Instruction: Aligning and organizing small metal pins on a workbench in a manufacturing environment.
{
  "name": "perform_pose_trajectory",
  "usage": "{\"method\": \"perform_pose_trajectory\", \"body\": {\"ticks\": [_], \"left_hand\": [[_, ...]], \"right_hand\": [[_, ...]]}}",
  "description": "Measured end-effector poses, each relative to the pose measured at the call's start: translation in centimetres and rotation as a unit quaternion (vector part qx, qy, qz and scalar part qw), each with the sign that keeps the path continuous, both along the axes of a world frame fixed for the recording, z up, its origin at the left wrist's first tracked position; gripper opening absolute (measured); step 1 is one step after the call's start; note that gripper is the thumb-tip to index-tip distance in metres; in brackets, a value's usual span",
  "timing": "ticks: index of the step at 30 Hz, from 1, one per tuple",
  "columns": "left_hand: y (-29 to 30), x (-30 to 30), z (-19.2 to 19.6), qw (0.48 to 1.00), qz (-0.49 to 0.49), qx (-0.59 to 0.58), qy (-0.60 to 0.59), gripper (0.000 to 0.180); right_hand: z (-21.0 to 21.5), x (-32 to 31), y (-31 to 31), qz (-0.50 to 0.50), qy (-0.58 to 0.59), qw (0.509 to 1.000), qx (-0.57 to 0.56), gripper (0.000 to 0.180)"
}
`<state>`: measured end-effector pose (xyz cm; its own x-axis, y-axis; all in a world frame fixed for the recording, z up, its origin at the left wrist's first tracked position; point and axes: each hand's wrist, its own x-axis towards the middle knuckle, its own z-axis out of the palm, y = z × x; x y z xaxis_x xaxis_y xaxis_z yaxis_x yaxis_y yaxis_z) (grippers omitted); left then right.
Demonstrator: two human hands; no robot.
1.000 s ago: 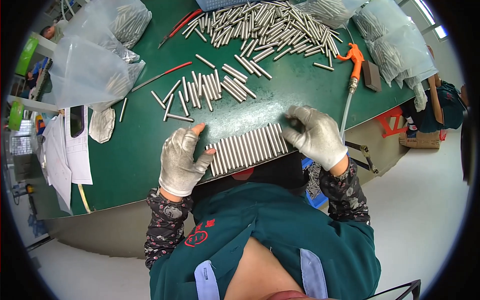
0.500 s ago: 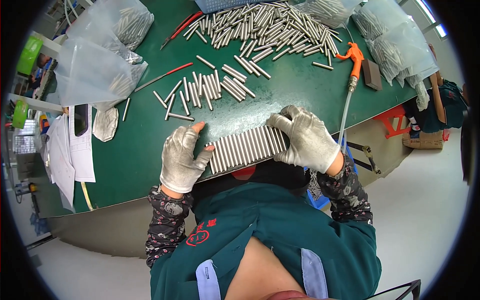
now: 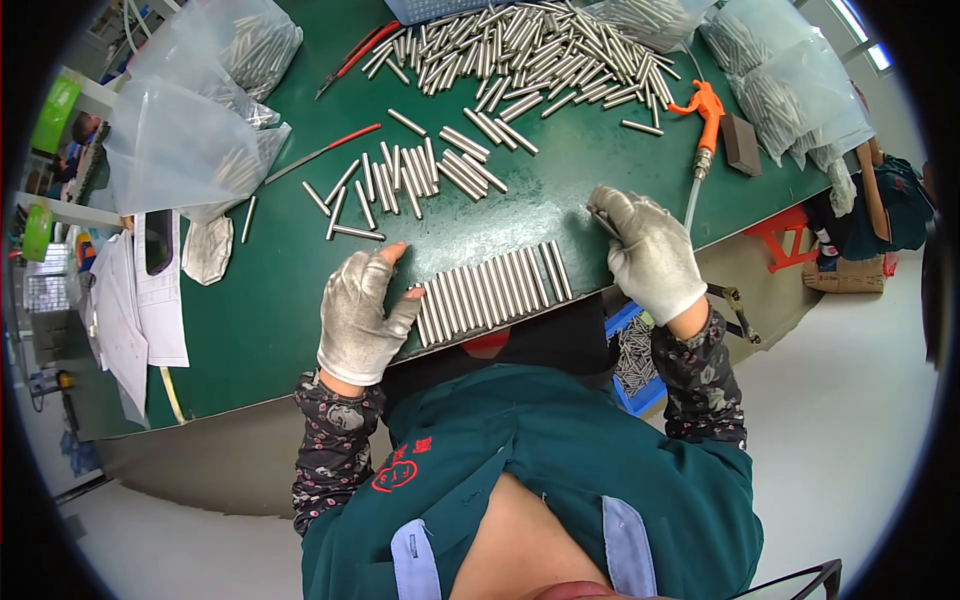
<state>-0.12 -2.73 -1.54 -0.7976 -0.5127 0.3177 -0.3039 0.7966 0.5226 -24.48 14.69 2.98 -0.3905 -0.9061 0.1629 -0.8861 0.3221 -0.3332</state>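
Short polished steel pins stand side by side in a tight row [image 3: 480, 293] along the table's front edge, with two pins [image 3: 554, 270] slightly apart at its right end. My left hand [image 3: 358, 315], in a pale glove with bare thumb and index tips, rests at the row's left end. Its thumb touches the first pin, and thumb and index finger are spread apart. Lifted off to the right of the row is my gloved right hand [image 3: 648, 250]. Its fingers are pinched together around something thin and dark, mostly hidden.
Beyond the row lie loose pins [image 3: 405, 175] and a large pin heap [image 3: 540, 50]. Red-handled tweezers [image 3: 325, 152], red pliers [image 3: 358, 60], an orange air gun [image 3: 706, 115] and a brown block [image 3: 741, 146] surround them. Bags of pins [image 3: 785, 90] flank the table; a blue bin [image 3: 637, 360] sits below.
My right hand has left the row's right end and moved right and away from me, uncovering the last pins there. My left hand has stayed nearly still.
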Motion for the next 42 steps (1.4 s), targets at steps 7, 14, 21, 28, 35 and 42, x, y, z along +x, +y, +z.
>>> {"method": "perform_pose_trajectory", "body": {"ticks": [7,14,21,28,35,42], "left_hand": [[0.0,-0.1,0.2,1.0,-0.011,-0.018,0.015,0.045],[-0.1,0.0,0.1,1.0,-0.007,0.002,-0.001,0.046],[-0.2,0.2,0.1,1.0,0.002,-0.002,-0.008,0.046],[-0.1,0.1,0.1,1.0,-0.013,0.0,0.004,0.047],[-0.2,0.3,-0.2,1.0,-0.014,0.012,-0.005,0.047],[-0.4,0.3,0.0,0.999,-0.027,0.027,0.001,0.047]], "right_hand": [[-0.8,-0.5,-0.3,0.141,0.079,0.986,0.037,0.026],[-2.1,-0.4,0.9,0.221,-0.138,0.959,-0.113,0.028],[-1.2,0.9,-0.2,0.181,-0.025,0.982,-0.058,0.021],[0.6,1.3,-3.6,0.127,-0.023,0.984,-0.122,0.016],[-0.5,3.3,-11.5,0.0,0.072,0.994,0.078,0.046],[0.5,1.2,-11.2,-0.038,0.034,0.98,0.194,0.039]]}}
